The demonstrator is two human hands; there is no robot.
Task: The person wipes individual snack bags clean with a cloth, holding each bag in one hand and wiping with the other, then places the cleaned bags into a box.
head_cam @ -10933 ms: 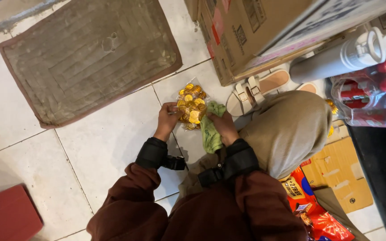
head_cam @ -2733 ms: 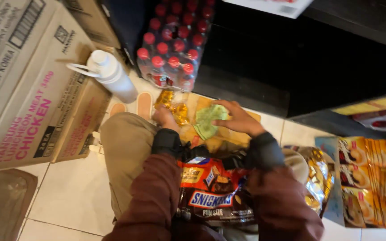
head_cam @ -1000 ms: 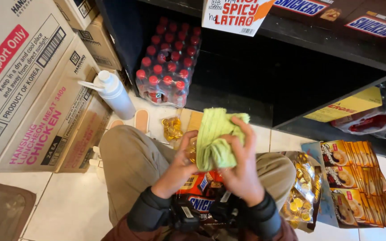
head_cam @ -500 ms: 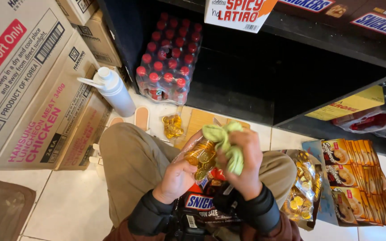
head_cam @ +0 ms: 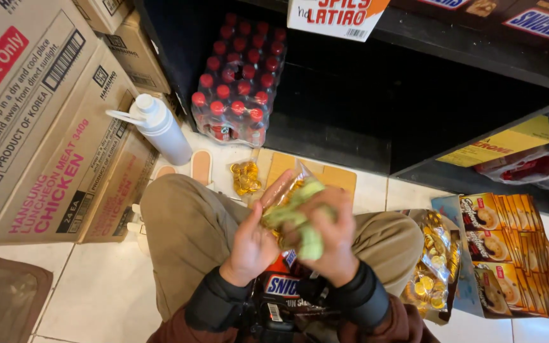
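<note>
I crouch on the floor with both hands together over my lap. My left hand [head_cam: 251, 244] grips a clear bag of gold foil coins [head_cam: 284, 197] from below. My right hand [head_cam: 330, 238] presses a light green cloth [head_cam: 303, 222] against that bag; the motion blurs it. A dark bag of candy bars [head_cam: 281, 286] lies in my lap under my wrists. A second small bag of gold coins [head_cam: 244, 176] lies on the floor just ahead of my knee, beside a flat piece of cardboard [head_cam: 335, 178].
Stacked cardboard cartons [head_cam: 46, 114] stand at the left with a white spray bottle [head_cam: 160, 130] beside them. A shrink-wrapped pack of red-capped bottles [head_cam: 239, 82] sits under the dark shelf [head_cam: 452, 57]. Another gold coin bag [head_cam: 430, 273] and a box of snack packets [head_cam: 509, 254] lie at the right.
The green cloth, held up spread a second ago, has come down bunched against the coin bag. My hands have closed together lower over my lap.
</note>
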